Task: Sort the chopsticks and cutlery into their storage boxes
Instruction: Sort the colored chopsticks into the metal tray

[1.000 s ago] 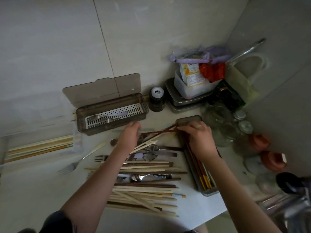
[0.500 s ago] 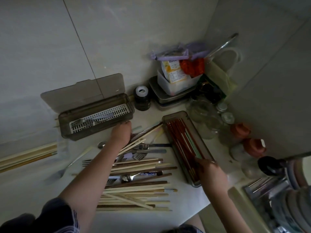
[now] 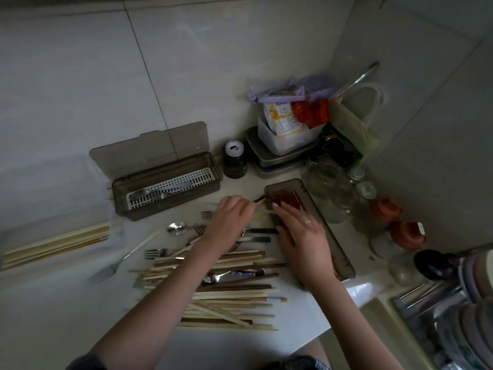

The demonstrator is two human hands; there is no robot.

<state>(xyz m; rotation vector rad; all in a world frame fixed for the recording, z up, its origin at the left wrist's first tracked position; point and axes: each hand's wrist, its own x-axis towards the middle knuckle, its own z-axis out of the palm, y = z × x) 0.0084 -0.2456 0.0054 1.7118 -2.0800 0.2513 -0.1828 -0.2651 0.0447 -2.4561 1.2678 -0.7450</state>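
Head view shows the sorting midway: the left hand pinches a few chopsticks, one dark and the others pale, their tips reaching toward the narrow smoky box, where reddish sticks already lie lengthwise. The right hand lies over that box, fingers straight and close together. Next, probably, the held sticks must be turned parallel to the box and dropped in. Beyond them a loose pile of wooden sticks, steel forks and spoons covers the white bench; the lidded box with its slotted tray holds cutlery.
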